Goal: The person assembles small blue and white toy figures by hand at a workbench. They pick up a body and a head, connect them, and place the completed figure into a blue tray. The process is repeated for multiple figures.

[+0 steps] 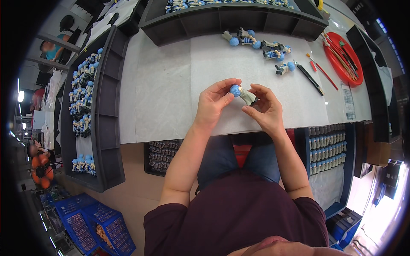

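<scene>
A small figurine (247, 97) with blue hair, a pale greenish-white coat and dark feet lies tilted between my two hands, just above the white-covered table. At its head end, my left hand (212, 104) is closed with thumb and fingers on the blue hair. My right hand (268, 112) curves around the foot end, its thumb below and its fingers above. Beyond the hands a single similar figurine (285, 68) lies on its side, and behind it several more figurines (273, 50) are in a loose group.
A black-handled craft knife (309, 77) and a thin red brush (326, 76) lie at right, near a red oval tray (362, 79) of brushes. Grey bins stand at the left (109, 141) and far side (230, 26). A bin (329, 187) with figurine rows sits below right.
</scene>
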Motion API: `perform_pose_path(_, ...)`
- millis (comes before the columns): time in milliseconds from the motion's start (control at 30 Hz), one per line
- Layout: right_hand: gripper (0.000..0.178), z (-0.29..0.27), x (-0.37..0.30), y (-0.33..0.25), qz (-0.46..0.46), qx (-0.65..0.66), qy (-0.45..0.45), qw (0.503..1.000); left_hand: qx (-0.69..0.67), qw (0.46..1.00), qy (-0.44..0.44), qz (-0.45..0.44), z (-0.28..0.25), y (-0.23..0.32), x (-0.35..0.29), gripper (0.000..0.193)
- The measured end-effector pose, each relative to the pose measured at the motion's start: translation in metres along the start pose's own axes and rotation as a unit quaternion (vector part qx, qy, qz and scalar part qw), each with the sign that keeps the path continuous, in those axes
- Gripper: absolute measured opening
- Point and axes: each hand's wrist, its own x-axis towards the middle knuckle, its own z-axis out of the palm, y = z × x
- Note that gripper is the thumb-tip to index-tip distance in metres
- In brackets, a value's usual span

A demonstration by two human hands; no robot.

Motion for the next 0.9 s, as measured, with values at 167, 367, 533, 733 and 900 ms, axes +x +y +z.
perform_pose_path(167, 0.057, -0.0005, 0.0, 0.0017, 0.003, 0.0, -0.001, 1.0, -0.001, 1.0, 0.0, 0.002, -0.0002, -0.0003, -0.0002, 0.037)
perform_pose_path(367, 0.055, -0.0006, -0.0006, 0.0024, -0.006, 0.004, 0.0, 1.0, 0.004, 1.0, -0.002, 0.006, -0.0005, 0.0, -0.0005, 0.039)
perform_pose_path(533, 0.05, -0.0017, -0.0005, 0.005, 0.001, 0.042, 0.011, 0.999, -0.006, 1.0, 0.004, -0.008, 0.0032, 0.0029, -0.0005, 0.041)
perform_pose_path(733, 0.051, -0.0026, -0.0019, 0.0048, -0.023, 0.001, 0.018, 1.0, 0.034, 0.998, 0.021, -0.042, 0.0052, 0.0038, -0.0002, 0.033)
perform_pose_path(900, 0.054, -0.0028, -0.0017, 0.0073, -0.039, -0.004, 0.025, 0.999, 0.024, 0.998, 0.031, -0.054, 0.0066, 0.0025, 0.0008, 0.028)
